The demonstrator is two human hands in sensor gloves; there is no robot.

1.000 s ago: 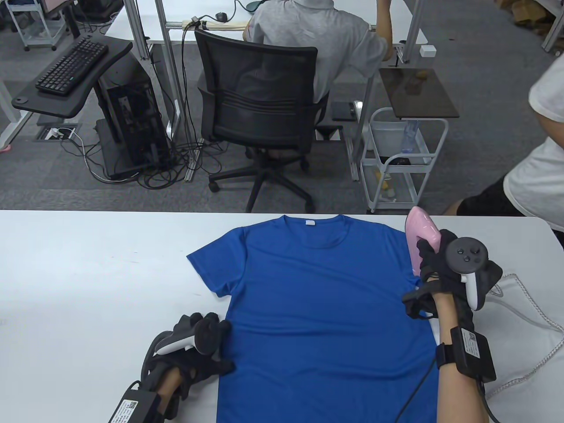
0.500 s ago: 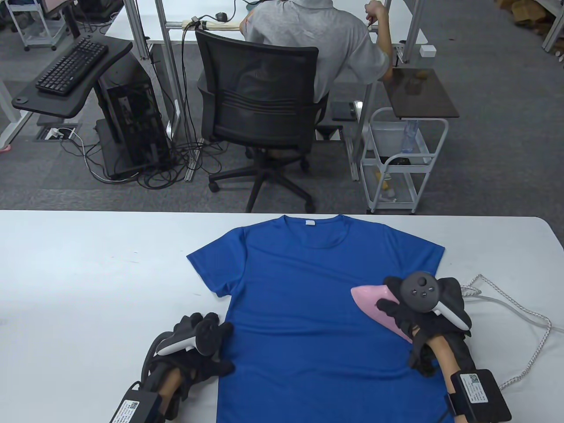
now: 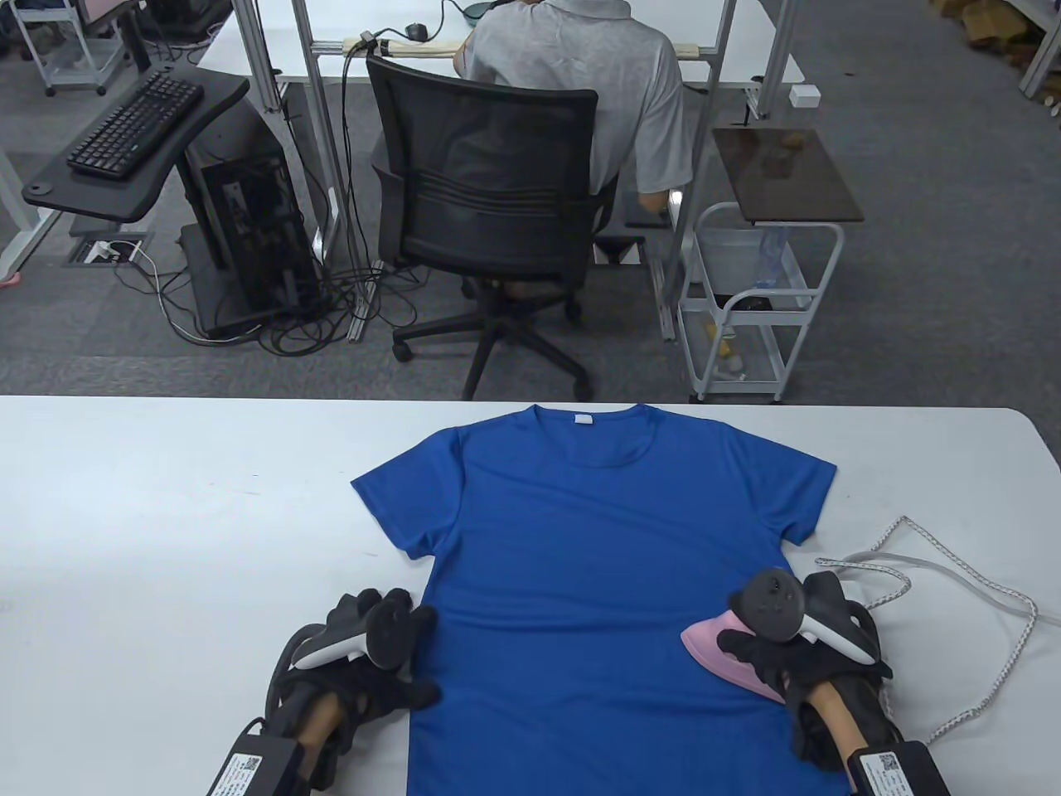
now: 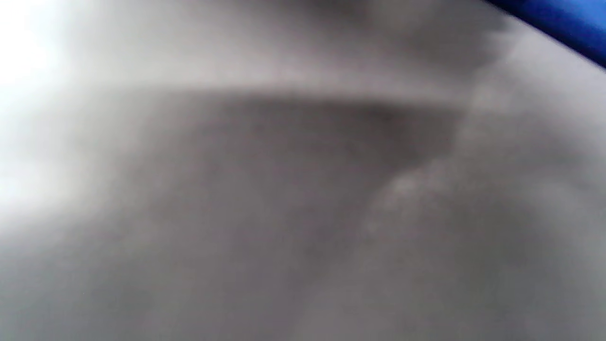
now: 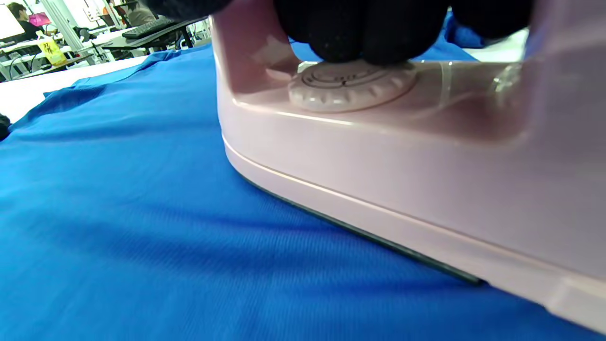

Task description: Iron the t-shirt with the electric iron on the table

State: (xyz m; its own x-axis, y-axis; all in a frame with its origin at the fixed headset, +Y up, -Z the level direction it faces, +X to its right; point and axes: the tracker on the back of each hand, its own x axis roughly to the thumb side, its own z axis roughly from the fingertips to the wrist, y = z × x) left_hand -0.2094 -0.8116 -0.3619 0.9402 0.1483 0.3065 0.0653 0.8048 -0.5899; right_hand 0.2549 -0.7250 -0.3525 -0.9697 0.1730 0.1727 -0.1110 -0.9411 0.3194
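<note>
**Blue t-shirt under the pink iron, lower right side**

Blue fabric filled the middle of the white tabletop (image 3: 166, 514): the t-shirt (image 3: 580, 564) lay flat and face up, its collar toward the far edge, both short sleeves spread out and its hem running off the near edge of the table view. The pink electric iron (image 3: 719, 653) sat on the shirt's lower right part, close to the side seam, its pointed nose aimed left across the cloth. In the right wrist view the iron (image 5: 378, 156) had its dark soleplate down against the blue fabric (image 5: 142, 213), and a ribbed round dial (image 5: 352, 85) showed on its body under the handle.

The right hand (image 3: 808, 655) gripped the iron's handle from above, gloved fingers (image 5: 364, 28) wrapped around it and closed tight just over the dial. The tracker on the back of that hand hid most of the iron's rear half from above.

The left hand (image 3: 365, 663) rested at the shirt's left side edge, low on the tabletop, its fingertips touching the fabric. I could not tell from any view whether its grip was spread flat or curled, nor whether it pinched the cloth; the left wrist view gave only a grey blur with a sliver of blue (image 4: 563, 21) in the upper right corner.

A white braided cord (image 3: 986, 655) looped over the tabletop to the right of the iron. Beyond the tabletop, a person in a grey shirt (image 3: 580, 91) sat in a black office chair (image 3: 485, 207), and a small white cart (image 3: 758, 307) stood to the chair's right.
</note>
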